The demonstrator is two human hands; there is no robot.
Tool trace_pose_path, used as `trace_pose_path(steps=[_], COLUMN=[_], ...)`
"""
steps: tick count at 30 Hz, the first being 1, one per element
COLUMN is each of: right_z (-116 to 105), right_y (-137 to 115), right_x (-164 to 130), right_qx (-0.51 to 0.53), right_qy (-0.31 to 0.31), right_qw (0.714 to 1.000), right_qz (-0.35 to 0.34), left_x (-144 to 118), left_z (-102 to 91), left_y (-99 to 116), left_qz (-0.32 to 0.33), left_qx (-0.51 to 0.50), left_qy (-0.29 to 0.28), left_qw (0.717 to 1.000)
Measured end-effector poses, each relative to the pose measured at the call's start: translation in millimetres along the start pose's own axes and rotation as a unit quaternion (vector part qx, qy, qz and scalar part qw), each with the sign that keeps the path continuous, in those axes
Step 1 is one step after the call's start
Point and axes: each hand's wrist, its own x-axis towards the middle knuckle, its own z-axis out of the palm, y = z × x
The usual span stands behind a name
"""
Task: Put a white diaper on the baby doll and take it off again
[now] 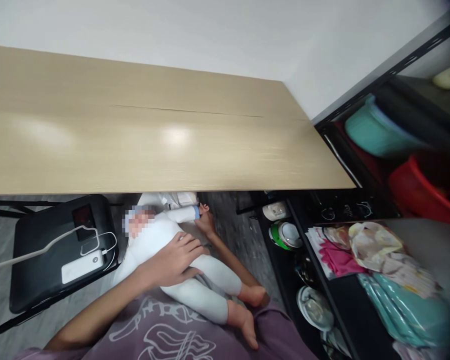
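Our left hand (174,260) lies open-fingered steadying the doll (180,265) on our lap while right hand (206,222) curls around the bottle (183,214).

light: bright, even, from above
glare: soft patches on the table (176,136)
shadow: dim under the table
blur: shelves (397,150) at right smeared
edges: bent, corner dark

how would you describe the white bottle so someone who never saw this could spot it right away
Start at the long wooden table and look just under its front edge, near the middle. There a doll in white clothes lies on the person's lap, with the left hand on its body. The bottle is the white cylinder with a blue ring, held by the right hand.
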Motion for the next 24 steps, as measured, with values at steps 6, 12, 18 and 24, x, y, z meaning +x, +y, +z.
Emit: trace_pose_path(steps=[6, 12, 18, 24], right_z=[3.6, 1.1, 0.1, 0.2], right_y=[22.2, 33.0, 43.1, 36.2], right_x=[-2.8, -2.5, 5.1, 34.3], right_qx=[0.031, 0.071, 0.116, 0.186], right_qy=[0.010, 0.015, 0.080, 0.097], right_qw=[0.999, 0.996, 0.988, 0.977], right_qz=[0.030, 0.047, 0.060, 0.040], left_x=[0.2, 3.3, 3.6, 5.6], left_z=[-2.3, -0.3, 1.9, 0.9], left_y=[-0.8, -0.6, -2.8, -1.9], left_qz=[-0.010, -0.012, -0.013, -0.016], left_qx=[-0.006, 0.014, 0.011, 0.013], left_qy=[0.012, 0.005, 0.009, 0.006], left_qw=[1.000, 1.000, 1.000, 1.000])
